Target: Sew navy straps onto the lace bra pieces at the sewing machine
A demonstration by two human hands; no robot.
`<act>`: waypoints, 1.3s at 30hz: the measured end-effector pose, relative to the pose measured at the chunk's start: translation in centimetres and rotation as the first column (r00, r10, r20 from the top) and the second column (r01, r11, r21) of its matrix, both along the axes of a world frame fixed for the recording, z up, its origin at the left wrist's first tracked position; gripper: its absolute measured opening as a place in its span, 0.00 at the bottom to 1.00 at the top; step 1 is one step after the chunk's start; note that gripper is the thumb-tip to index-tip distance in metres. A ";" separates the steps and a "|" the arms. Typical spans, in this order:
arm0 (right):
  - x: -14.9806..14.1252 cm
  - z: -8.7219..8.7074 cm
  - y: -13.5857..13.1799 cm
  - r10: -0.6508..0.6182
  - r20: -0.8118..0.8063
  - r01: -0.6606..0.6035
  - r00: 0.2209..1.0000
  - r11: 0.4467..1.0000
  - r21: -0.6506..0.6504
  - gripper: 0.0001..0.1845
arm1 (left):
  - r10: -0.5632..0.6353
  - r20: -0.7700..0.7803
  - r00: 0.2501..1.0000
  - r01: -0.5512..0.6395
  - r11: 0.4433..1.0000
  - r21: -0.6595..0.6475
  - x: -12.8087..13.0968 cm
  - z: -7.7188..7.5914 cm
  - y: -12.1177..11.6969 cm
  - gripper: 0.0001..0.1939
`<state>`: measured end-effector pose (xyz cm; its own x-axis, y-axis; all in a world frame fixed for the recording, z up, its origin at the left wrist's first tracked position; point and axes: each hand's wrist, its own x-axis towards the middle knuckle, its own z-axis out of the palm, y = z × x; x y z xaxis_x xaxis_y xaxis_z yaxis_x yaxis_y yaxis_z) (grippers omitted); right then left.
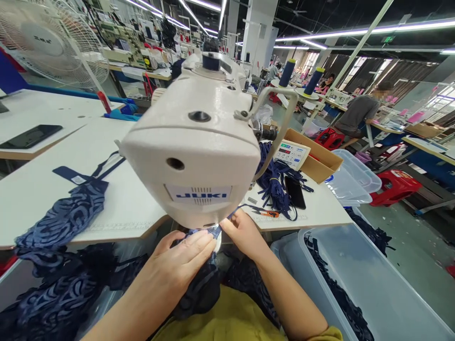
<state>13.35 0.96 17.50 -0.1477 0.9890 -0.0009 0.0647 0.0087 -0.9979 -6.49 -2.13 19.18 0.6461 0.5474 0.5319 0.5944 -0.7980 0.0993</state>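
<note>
Below the head of a white sewing machine (199, 156), a navy patterned bra (201, 291) with a dark padded cup hangs down over the lap. My left hand (186, 258) is on its upper part, the fingers held together over the cloth and the thumb to the left, with cloth between. To the right, my right hand (245, 234) pinches a narrow navy strap (233, 213) close to the needle area. The machine head hides the needle and presser foot. Orange-handled thread snips (268, 213) lie on the table beyond my right hand.
Another navy bra (76, 208) lies on the table (142, 208) at left. At right are a strap bundle (275, 184), a black phone (295, 192), a control panel (292, 154) and a cardboard box (314, 158). Plastic bins (377, 265) flank the lap. A fan (46, 42) stands back left.
</note>
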 end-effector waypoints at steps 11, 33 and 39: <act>-0.6 1.2 1.5 -0.034 0.208 0.002 0.977 0.988 0.153 0.05 | 0.147 0.064 0.987 -0.148 0.989 0.005 1.3 0.3 -1.2 0.17; -0.4 0.9 3.1 0.000 0.364 -0.064 0.931 0.985 0.163 0.06 | 0.291 -0.075 0.954 -0.285 0.955 0.080 2.6 -0.3 -2.0 0.20; -0.4 1.0 3.1 0.004 0.415 -0.074 0.910 0.985 0.154 0.06 | 0.311 -0.055 0.949 -0.305 0.947 0.098 2.8 -0.4 -2.1 0.19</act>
